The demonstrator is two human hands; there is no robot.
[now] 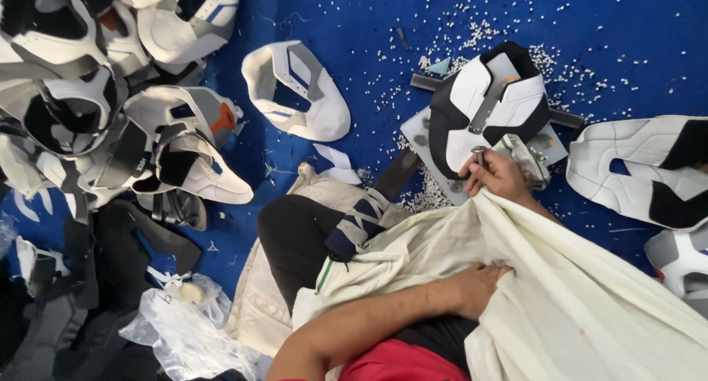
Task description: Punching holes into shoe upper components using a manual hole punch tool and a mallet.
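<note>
One right hand (498,176), clenched, grips a metal punch (479,155) upright on one shoe upper (483,104), upper right of centre. The upper's long axis runs roughly vertically in the frame. The left hand (478,286) rests flat on cream cloth (575,292), fingers relaxed.

Single head-worn camera, looking steeply down, close over the lap and the blue floor (354,27) ahead

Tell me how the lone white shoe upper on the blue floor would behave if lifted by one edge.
The white shoe upper lies flat and thin, so it probably droops. It looks light for its size. With nothing round about it, it likely will not roll.
</note>
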